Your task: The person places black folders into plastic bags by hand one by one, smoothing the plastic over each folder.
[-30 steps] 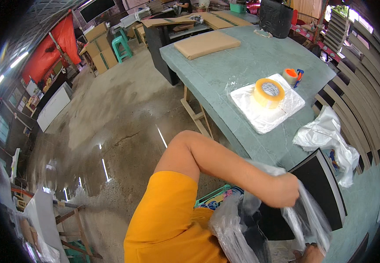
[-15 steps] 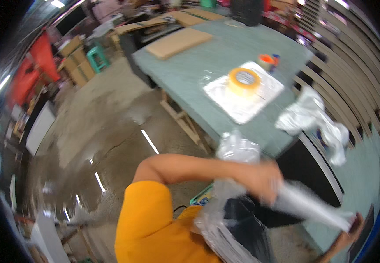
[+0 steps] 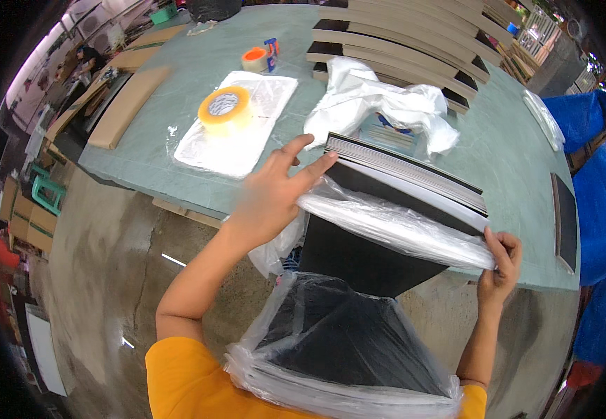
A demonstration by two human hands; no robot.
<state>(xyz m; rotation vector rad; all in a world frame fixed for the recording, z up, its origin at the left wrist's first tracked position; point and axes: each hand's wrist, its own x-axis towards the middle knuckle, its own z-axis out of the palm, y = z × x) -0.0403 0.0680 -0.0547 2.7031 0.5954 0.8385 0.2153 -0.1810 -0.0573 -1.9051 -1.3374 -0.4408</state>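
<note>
Keep the film (image 3: 394, 227) even across the black stack (image 3: 408, 178), center frame: right grip (image 3: 502, 265) pinches film; left grip (image 3: 275, 192) shows spread fingers, hold unclear.

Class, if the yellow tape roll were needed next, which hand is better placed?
Probably the left hand: it is nearer the yellow tape roll; the right hand is farther off, at the right end of the bunched clear plastic.
</note>
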